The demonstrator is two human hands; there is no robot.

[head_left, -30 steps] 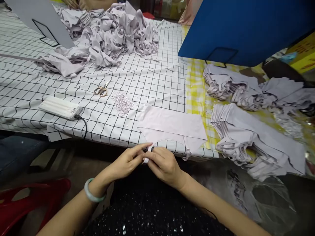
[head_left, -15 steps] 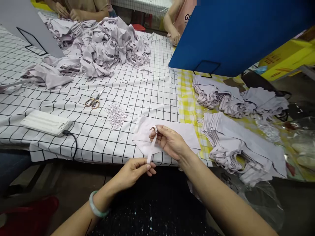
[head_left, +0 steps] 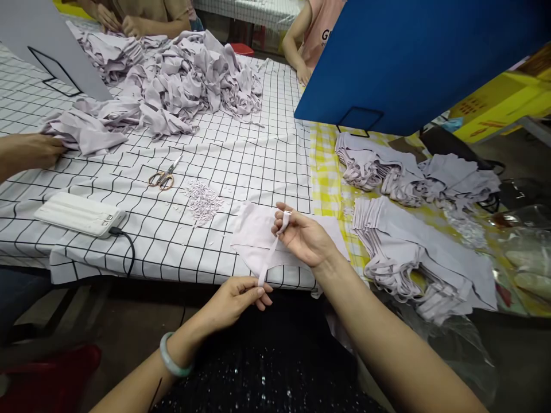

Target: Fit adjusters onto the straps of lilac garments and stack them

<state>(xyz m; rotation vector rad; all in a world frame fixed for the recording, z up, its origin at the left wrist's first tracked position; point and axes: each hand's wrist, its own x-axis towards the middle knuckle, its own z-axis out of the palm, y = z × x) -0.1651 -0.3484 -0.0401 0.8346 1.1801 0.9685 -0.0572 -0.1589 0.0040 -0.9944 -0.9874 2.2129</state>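
Note:
A narrow pale pink fabric strap runs taut between my two hands. Its lower end is pinched by my left hand at the table's front edge. My right hand grips the upper part, with a bit of strap looped over its fingers. Beneath the hands lies a flat pale pink fabric piece, partly hidden by my right hand. To the left are a heap of small fabric snippets and scissors with gold-coloured handles.
A white power bank with a black cable lies at left. A large fabric pile fills the back. Neat fabric stacks lie at right, below a blue board. A co-worker's hand touches the pile at left.
My right hand has shifted slightly up and right, and its fingers now have the strap looped over them. My left hand stays nearly still. A co-worker's arm has come in at left.

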